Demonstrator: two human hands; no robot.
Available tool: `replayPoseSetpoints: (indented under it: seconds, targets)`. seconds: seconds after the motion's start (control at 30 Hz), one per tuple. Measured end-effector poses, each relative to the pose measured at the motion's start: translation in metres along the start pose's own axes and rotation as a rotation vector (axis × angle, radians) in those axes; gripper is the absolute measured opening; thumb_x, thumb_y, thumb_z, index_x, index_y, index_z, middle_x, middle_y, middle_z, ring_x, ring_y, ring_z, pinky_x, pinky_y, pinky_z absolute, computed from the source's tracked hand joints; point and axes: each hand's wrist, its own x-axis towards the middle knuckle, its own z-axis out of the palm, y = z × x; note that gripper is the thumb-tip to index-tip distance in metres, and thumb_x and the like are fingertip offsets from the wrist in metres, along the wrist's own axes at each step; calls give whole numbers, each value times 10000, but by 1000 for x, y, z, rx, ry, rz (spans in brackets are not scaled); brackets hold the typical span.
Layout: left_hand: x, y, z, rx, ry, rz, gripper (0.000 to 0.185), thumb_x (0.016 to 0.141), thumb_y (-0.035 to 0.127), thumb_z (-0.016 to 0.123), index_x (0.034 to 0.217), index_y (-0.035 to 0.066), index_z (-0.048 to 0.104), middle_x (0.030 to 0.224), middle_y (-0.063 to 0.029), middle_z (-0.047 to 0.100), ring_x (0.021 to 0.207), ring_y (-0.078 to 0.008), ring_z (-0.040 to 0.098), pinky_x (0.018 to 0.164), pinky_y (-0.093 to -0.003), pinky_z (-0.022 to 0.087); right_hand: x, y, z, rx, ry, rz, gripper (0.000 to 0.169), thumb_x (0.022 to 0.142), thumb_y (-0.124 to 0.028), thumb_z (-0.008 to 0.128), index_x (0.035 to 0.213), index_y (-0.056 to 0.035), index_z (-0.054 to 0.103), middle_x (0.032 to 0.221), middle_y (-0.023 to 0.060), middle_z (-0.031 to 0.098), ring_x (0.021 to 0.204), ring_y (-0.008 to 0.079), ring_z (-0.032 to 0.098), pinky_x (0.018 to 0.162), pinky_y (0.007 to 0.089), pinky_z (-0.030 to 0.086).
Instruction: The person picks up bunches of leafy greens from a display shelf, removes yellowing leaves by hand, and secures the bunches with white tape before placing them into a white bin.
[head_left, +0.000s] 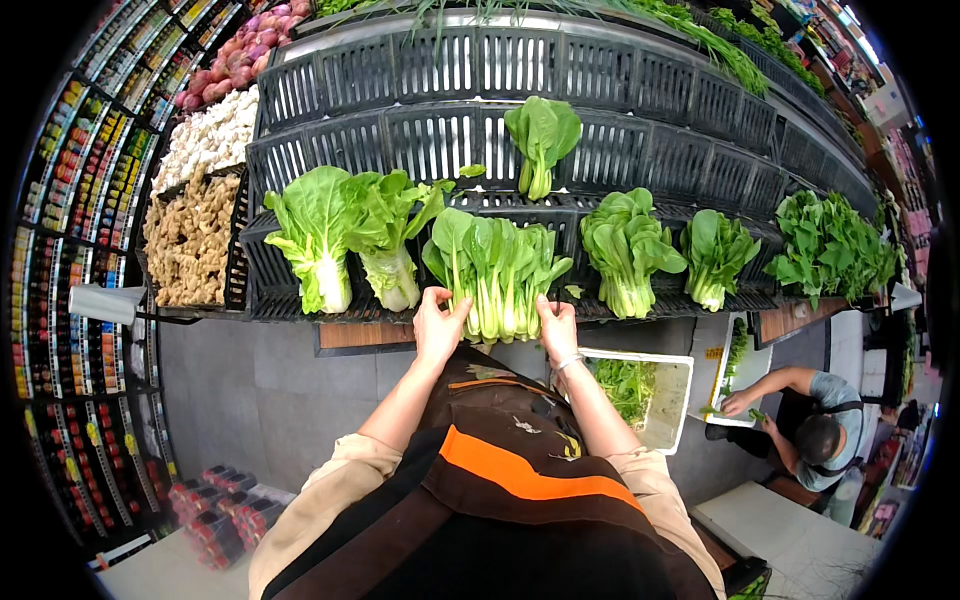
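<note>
A row of choy sum-like leafy greens (499, 277) stands upright at the front of the black slatted rack, pale stalk ends towards me. My left hand (441, 324) grips its left side, thumb against the outer stalks. On the opposite side my right hand (558, 327) holds the outer stalks with thumb and fingers. Two napa cabbage-like heads, a fuller one (315, 236) and a smaller one (390, 236), stand left of the row. To the right are a large bunch of greens (626, 255) and a smaller one (718, 259). One bok choy (541, 146) leans on the tier behind.
Ginger (191, 244), garlic (214, 135) and red onions (244, 56) fill bins at left. A white foam box (671, 397) with loose greens (622, 386) sits on the floor by my right arm. Further right, a crouching person (825, 435) handles greens beside another white box.
</note>
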Motion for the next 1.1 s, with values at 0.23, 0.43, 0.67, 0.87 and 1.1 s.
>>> replayPoseSetpoints:
  seconds: [0.23,0.43,0.67,0.87,1.1]
  targets:
    - [7,-25,0,-51,-44,-45,249,731,223,693,776,-6,606,1197,-185,599,1015,-279,620,890,-353,460,-3,-3,1,31,-21,15,411,867,-420,643,904,-33,508,675,18,526,490,77,445,409,243,352]
    - [7,-40,0,198,-80,71,253,725,219,700,835,8,614,1211,-180,584,1080,-258,591,922,-337,441,-10,-3,-1,-190,59,-157,447,873,-442,629,942,-13,525,743,35,544,597,86,461,506,245,394]
    - [11,-59,1,-332,-176,-157,479,830,153,634,1198,-48,404,1236,-213,525,1140,-219,539,957,-316,424,-15,-6,-10,-8,32,-64,427,918,-452,561,985,-32,530,673,0,484,548,71,422,476,238,361]
    - [5,-44,-8,-459,-293,-185,509,906,126,531,1311,-74,297,1292,-199,480,1201,-243,483,1012,-333,378,-21,-14,-21,155,3,91,467,927,-463,533,984,1,547,850,86,598,793,184,568,739,312,459]
    - [0,-31,-17,24,-373,153,449,930,184,508,1316,-40,452,1319,-190,513,1217,-288,501,1023,-343,372,-23,-12,-23,175,-35,-67,282,869,-303,635,949,-35,597,890,64,556,787,122,544,689,263,456]
